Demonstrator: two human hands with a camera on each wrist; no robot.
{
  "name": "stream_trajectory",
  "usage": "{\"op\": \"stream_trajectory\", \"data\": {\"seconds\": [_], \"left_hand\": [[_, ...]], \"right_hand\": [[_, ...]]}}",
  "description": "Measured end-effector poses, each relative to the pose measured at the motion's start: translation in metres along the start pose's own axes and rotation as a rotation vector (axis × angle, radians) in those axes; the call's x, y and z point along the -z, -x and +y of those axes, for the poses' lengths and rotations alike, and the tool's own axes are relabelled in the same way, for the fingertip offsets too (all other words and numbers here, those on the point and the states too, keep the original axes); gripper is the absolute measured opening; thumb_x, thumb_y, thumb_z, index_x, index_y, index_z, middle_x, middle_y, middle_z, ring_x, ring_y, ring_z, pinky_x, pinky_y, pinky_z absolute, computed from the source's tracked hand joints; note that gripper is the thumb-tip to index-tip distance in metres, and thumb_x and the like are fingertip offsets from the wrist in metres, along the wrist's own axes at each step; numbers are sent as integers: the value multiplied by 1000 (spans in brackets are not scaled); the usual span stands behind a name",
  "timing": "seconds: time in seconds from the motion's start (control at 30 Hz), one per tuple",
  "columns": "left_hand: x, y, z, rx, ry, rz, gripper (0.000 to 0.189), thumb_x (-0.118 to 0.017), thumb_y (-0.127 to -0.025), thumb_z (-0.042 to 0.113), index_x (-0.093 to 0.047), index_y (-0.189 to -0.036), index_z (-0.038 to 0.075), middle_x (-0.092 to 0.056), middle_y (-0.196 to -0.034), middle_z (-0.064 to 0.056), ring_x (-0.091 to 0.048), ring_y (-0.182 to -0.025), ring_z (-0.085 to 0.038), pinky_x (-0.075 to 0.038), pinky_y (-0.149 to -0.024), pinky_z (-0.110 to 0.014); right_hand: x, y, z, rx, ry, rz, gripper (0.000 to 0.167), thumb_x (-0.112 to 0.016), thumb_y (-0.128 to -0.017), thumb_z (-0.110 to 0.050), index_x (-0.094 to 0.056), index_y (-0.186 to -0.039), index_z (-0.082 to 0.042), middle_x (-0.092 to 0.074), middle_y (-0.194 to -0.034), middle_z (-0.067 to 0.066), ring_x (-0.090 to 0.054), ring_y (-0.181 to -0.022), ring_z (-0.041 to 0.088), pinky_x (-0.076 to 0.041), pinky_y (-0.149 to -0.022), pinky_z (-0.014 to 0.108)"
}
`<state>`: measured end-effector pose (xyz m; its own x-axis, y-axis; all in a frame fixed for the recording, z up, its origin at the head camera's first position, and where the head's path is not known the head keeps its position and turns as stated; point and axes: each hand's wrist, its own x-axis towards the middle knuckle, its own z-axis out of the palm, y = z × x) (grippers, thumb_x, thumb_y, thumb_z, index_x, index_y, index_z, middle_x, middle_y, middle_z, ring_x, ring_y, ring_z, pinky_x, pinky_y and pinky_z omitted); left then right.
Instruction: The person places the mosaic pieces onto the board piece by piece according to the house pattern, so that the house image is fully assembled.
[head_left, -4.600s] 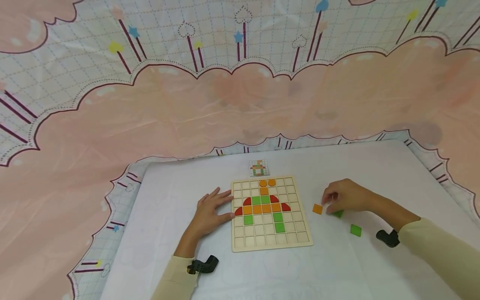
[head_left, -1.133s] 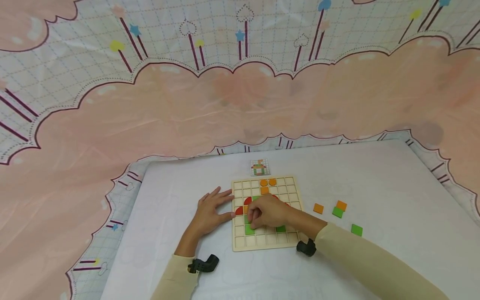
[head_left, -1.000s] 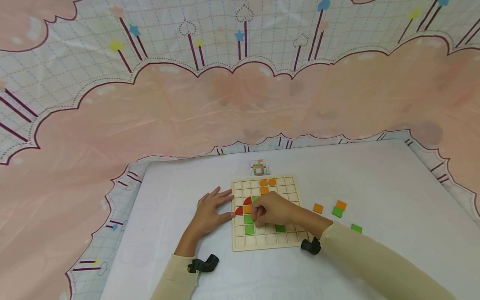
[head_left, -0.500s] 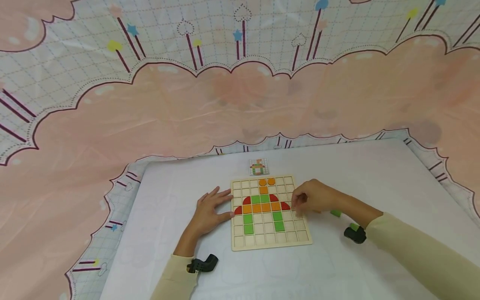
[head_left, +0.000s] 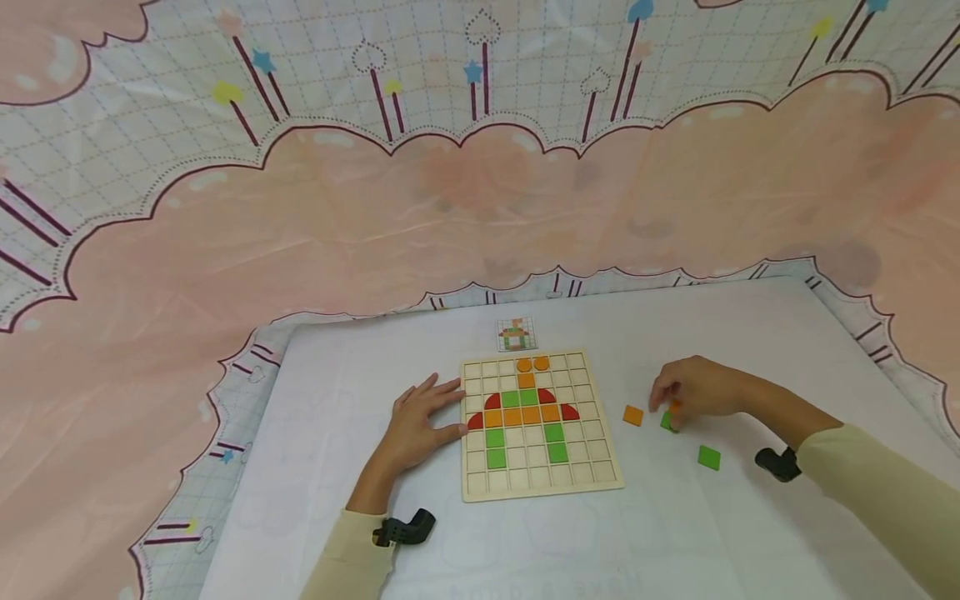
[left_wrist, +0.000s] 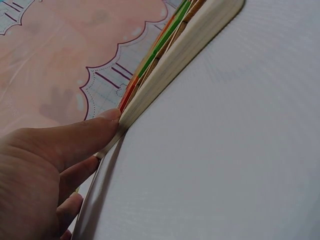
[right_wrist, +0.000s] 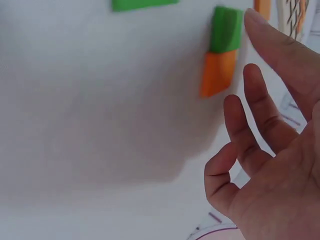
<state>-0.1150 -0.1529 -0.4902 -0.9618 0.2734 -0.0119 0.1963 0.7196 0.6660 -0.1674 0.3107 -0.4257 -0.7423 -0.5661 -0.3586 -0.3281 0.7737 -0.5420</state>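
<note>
My left hand (head_left: 420, 425) rests at the left edge of a wooden grid board (head_left: 480, 485), thumb and fingertips touching its side with fingers spread. In the left wrist view the thumb (left_wrist: 85, 142) presses the board's rim. Set in the board are red quarter-round, orange and green tiles, plus two orange discs. To the right, my right hand (head_left: 705, 387) hovers over a green tile (right_wrist: 227, 30) and an orange tile (right_wrist: 219, 72) lying end to end. Its fingers are loosely bent, with nothing between them and one fingertip right by the green tile.
Another orange tile (head_left: 633, 415) lies between the board and my right hand, and a second loose green tile (head_left: 708, 457) lies nearer me. A small pattern card (head_left: 516, 333) sits behind the board. All stand on a white-covered table (head_left: 360, 350) before a patterned cloth (head_left: 450, 192).
A second green tile now sits in the lower left column of the board. My right hand went to the board, then moved back right to the loose tiles. My left hand stayed put.
</note>
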Motion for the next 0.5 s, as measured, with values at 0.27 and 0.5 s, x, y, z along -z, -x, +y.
{"op": "stream_trajectory", "data": {"seconds": [0.27, 0.5], "left_hand": [[0, 0, -3, -17, -3, 4, 59, -82, -85, 33, -65, -139, 19, -51, -156, 3, -25, -157, -29, -11, -124, -61], [-1, 0, -4, -14, -4, 2, 59, -82, -85, 33, -65, -139, 18, -51, -157, 2, -25, -157, -29, -10, -125, -60]], "right_hand": [[-5, 2, 11, -20, 26, 0, 23, -89, -77, -17, -74, -89, -28, -65, -101, -10, -57, -98, 15, -53, -91, 34], [-4, 2, 11, -24, 9, 26, 25, -90, -76, -20, -68, -86, -23, -61, -92, -7, -54, -90, 16, -50, -77, 25]]}}
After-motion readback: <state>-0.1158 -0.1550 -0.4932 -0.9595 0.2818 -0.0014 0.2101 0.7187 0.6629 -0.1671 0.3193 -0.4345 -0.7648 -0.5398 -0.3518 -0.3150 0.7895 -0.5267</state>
